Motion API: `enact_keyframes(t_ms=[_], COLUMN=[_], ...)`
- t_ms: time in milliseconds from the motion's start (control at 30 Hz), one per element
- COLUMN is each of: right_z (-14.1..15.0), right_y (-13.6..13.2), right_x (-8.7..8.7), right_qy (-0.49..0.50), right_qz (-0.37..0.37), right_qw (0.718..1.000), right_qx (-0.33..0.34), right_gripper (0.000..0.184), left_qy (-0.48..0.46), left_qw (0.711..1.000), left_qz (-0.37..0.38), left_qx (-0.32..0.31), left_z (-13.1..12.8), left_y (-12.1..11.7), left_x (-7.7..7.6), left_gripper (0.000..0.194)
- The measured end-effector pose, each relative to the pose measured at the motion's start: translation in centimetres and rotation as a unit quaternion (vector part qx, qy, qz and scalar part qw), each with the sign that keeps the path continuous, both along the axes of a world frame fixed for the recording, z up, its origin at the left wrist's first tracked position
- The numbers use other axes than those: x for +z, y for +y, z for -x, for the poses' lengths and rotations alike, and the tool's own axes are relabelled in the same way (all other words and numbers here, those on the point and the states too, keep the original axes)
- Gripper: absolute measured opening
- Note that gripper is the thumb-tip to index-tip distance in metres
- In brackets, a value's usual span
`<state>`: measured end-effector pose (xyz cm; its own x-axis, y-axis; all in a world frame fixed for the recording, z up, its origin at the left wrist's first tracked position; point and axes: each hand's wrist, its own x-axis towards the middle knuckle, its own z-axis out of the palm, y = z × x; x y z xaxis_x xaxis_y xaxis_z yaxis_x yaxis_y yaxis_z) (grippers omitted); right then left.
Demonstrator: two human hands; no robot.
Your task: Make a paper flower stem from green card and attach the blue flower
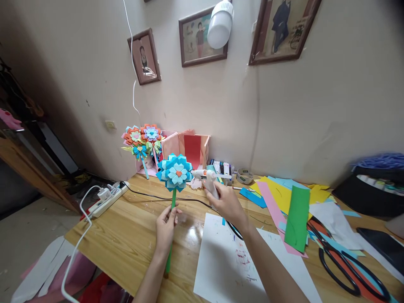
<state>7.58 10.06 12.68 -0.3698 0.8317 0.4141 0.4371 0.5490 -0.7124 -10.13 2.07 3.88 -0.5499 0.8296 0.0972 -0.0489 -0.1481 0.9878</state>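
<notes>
A blue paper flower (175, 172) with an orange heart at its centre stands upright on a green stem (173, 201). My left hand (166, 224) is closed round that stem, below the bloom. In my right hand (227, 203) is a white hot glue gun (206, 179), gripped by its handle. Its nozzle points left and appears close to the flower's right edge; whether they touch I cannot tell. The gun's black cord (189, 199) runs left across the table behind the flower.
A power strip (109, 198) lies at the table's left edge. Finished paper flowers (152, 134) stand behind, beside a pink box (173, 145). On the right are coloured paper strips (296, 219), black-handled scissors (339, 256), a phone (383, 246) and tape (244, 176). White paper (221, 269) lies in front.
</notes>
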Motion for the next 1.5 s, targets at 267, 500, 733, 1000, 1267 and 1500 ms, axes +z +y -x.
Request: enact_keyframes(t_ms=[267,500,733,1000,1267,1500], right_z=[-0.8,-1.5,-1.5,-1.9,-2.3,-1.1], right_y=[0.6,1.9,3.7,4.5,4.9,4.8], right_x=[0.5,0.3,-0.4,-1.4,-1.7,-2.1], right_qy=[0.095,0.142,0.268,0.290,0.248,0.272], right_qz=[0.091,0.182,0.338,0.375,0.381,0.339], right_qw=[0.990,0.969,0.891,0.865,0.874,0.893], right_qx=[0.050,0.092,0.140,0.165,0.172,0.118], right_gripper=[0.023,0.027,0.034,0.031,0.036,0.043], left_qy=[-0.006,-0.024,-0.062,-0.098,-0.129,-0.193], left_qw=[1.000,0.999,0.993,0.988,0.986,0.979], left_qz=[0.000,0.002,0.007,0.013,0.013,0.002], left_qx=[-0.014,-0.039,-0.098,-0.114,-0.106,-0.067], left_z=[-0.3,-0.2,-0.2,-0.2,0.2,0.9], left_y=[0.3,0.7,0.8,0.8,0.8,0.2], left_x=[0.0,-0.3,-0.3,-0.3,-0.7,-0.3], left_gripper=[0.035,0.033,0.037,0.037,0.039,0.038])
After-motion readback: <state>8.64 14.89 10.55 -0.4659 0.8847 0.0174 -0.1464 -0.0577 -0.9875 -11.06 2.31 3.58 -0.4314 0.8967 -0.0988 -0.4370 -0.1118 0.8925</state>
